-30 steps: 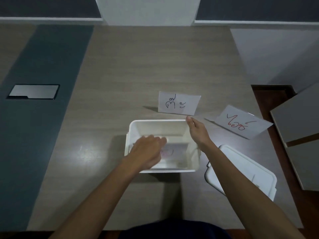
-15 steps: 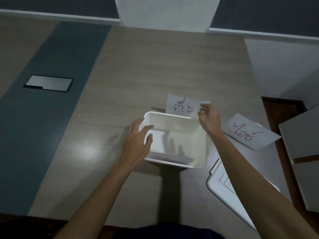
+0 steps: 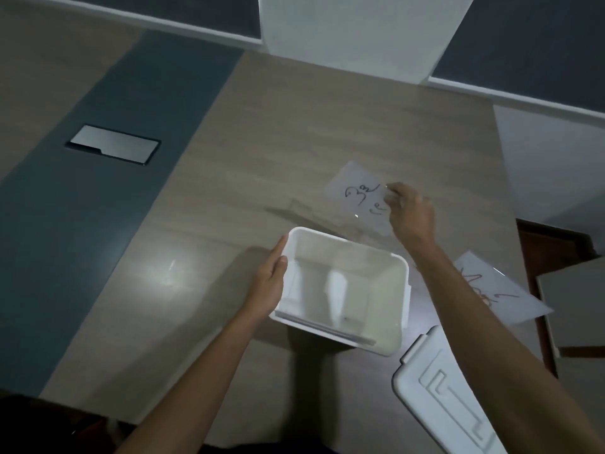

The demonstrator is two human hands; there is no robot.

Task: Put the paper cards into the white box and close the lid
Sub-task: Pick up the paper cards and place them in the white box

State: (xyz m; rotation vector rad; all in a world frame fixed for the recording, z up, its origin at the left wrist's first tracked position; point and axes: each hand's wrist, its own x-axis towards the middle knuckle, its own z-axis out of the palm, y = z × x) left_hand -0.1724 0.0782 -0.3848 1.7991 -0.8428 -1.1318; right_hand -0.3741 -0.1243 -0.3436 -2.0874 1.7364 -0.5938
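An open white box [image 3: 397, 291] sits on the wooden table, with cards leaning inside along its near wall. My left hand [image 3: 270, 283] grips the box's left rim. My right hand [image 3: 409, 211] pinches a paper card with dark writing [image 3: 355, 191], held in the air beyond the box's far right corner. A second card with red writing [image 3: 501, 290] lies flat on the table to the right, partly hidden by my right forearm. The white lid [image 3: 438, 394] lies on the table at the near right.
A metal cable hatch [image 3: 113, 144] is set into the dark strip of the table at the left. Grey boards [image 3: 576, 306] lie off the table's right edge. A white pillar [image 3: 353, 31] stands beyond the far edge.
My right hand has lifted the dark-written card up and away from the box's far rim. My left hand left the inside of the box and took hold of its left rim. The view shifted.
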